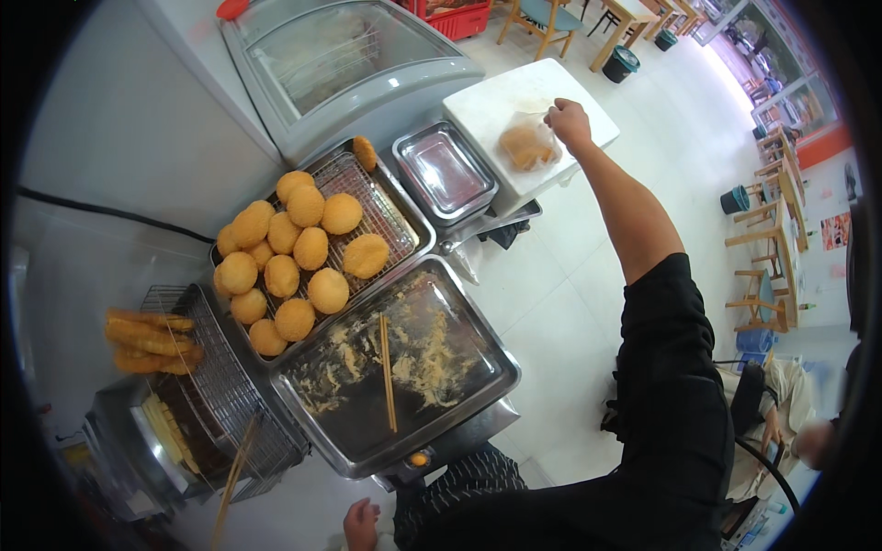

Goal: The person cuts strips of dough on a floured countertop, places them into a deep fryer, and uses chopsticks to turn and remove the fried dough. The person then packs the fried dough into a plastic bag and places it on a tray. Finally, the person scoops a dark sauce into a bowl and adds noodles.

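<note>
The right hand (568,121) is stretched way out over the white square desk (478,106), with the fingers pinched onto the top of a thin clear plastic bag (528,142) that's got golden fried food inside. The bag is resting on the white desk top, right under the hand, just beside an empty shiny steel rectangular tray (446,172) to its left.

The left hand (360,525) is seen low at the bottom edge, near the front of the fryer; it looks loosely curled with nothing held, though only part of it is visible, so not 100% on that.

Closer in, a big steel frying pan of dark oil (395,367) is found with pale batter scraps floating around, and a pair of long wooden chopsticks (388,372) is laid across it. Right behind it, a wire cooling rack in a steel tray (390,220) is loaded with round golden-brown fried cakes (294,253), one more being propped at the far rim. Off to the left, a wire basket (216,386) is stacked with long fried dough sticks (152,340). A glass-lidded chest freezer (340,64) is parked at the back.
</note>
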`<state>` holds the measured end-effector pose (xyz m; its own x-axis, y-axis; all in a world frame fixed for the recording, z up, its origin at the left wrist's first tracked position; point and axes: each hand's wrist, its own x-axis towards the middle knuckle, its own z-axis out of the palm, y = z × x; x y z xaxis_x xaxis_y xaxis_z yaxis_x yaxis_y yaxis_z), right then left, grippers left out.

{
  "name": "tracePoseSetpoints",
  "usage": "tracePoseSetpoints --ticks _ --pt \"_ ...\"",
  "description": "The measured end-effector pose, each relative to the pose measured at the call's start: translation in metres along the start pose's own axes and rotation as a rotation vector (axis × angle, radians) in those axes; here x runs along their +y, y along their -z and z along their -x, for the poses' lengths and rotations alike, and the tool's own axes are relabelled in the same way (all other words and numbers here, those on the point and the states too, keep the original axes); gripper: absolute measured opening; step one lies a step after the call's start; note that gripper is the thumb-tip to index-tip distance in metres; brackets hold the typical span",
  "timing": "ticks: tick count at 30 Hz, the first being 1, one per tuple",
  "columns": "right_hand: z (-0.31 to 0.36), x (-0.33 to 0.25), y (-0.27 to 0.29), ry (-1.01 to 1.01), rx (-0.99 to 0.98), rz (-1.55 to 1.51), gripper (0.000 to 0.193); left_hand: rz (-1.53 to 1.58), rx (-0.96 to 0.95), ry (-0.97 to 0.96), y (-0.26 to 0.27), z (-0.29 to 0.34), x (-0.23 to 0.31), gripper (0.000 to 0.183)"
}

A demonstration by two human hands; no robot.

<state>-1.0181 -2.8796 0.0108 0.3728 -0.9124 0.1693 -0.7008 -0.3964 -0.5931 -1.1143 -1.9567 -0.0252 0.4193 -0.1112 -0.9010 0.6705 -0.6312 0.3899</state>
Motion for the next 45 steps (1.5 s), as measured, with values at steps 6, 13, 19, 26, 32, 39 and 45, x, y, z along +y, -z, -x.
tracePoseSetpoints --ticks 6,13,19,26,32,39,45 --pt "-0.003 -0.013 -0.002 -0.139 -0.16 -0.181 0.024 -0.275 0.13 -0.113 0.081 -0.006 -0.207 0.042" --pt "-0.016 0.01 -0.022 -0.073 -0.07 0.049 0.037 -0.347 0.09 0.247 0.067 -0.032 -0.253 0.044" --pt "-0.03 0.024 -0.013 0.202 0.259 0.434 0.039 -0.094 0.17 0.253 0.063 -0.002 -0.229 0.039" --pt "0.307 -0.263 -0.003 0.716 -0.651 -0.241 0.03 0.178 0.265 0.179 0.11 0.035 -0.263 0.036" --pt "0.72 -0.449 -0.02 1.43 -0.84 -0.438 0.068 0.37 0.254 0.063 0.201 0.047 -0.352 0.04" --pt "0.942 -0.543 -0.119 1.284 -0.646 -0.097 0.035 0.476 0.402 0.051 0.344 0.073 -0.5 0.036" --pt "0.853 -0.532 -0.1 0.794 -0.467 0.067 0.015 0.724 0.39 0.165 0.436 0.095 -0.599 0.014"
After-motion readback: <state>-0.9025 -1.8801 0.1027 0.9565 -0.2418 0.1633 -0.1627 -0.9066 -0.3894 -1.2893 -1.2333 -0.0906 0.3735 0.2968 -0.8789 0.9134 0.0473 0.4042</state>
